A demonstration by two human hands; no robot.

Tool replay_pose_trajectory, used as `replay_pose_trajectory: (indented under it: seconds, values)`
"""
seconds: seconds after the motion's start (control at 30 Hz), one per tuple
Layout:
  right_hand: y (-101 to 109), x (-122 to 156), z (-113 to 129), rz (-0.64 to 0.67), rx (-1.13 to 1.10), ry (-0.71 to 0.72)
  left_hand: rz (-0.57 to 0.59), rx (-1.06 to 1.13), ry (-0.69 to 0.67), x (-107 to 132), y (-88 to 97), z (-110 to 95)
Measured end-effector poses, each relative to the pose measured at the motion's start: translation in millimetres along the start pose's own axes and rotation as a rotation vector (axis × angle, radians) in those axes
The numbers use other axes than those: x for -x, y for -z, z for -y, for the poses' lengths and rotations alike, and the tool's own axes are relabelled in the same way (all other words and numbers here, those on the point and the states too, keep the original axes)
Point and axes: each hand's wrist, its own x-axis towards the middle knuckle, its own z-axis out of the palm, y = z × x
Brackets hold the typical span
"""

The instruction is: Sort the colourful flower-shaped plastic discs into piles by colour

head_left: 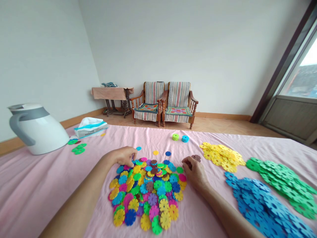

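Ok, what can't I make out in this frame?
All in the head view:
Right hand: curled fingers hide what it grips; brown discs show just beyond it.
Left hand: fingertips sink into the mixed pile; whether they pinch a disc is unclear.
Blue pile and green pile: cut off at the bottom and right edges.
Tissue pack: print too small to read.

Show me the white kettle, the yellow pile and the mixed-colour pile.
white kettle (42, 130): head view, on its rounded body.
yellow pile (223, 156): head view, middle of the heap.
mixed-colour pile (148, 195): head view, on a disc near its centre.
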Motion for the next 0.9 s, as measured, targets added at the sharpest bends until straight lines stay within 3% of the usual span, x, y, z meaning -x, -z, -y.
replay_pose_trajectory:
  seconds: [0.17, 0.47, 0.73, 0.8, 0.9]
  values:
    - [0, 0, 0, -0.004, -0.001, 0.007, -0.031, -0.026, -0.020, 2, 4.9, -1]
    - [-2, -1, -3, 0.001, -0.005, 0.014, -0.197, -0.036, -0.025, -2, 7.0, -3]
    - [0, 0, 1, -0.008, 0.004, 0.007, -0.025, 0.359, -0.075, -2, 5.7, -3]
    - [1, 0, 3, -0.010, 0.006, 0.007, -0.107, 0.423, -0.029, -6, 2.6, 0]
    - [2, 0, 4, -0.010, 0.015, 0.005, -0.374, 0.457, 0.130, -18, -7.2, 8]
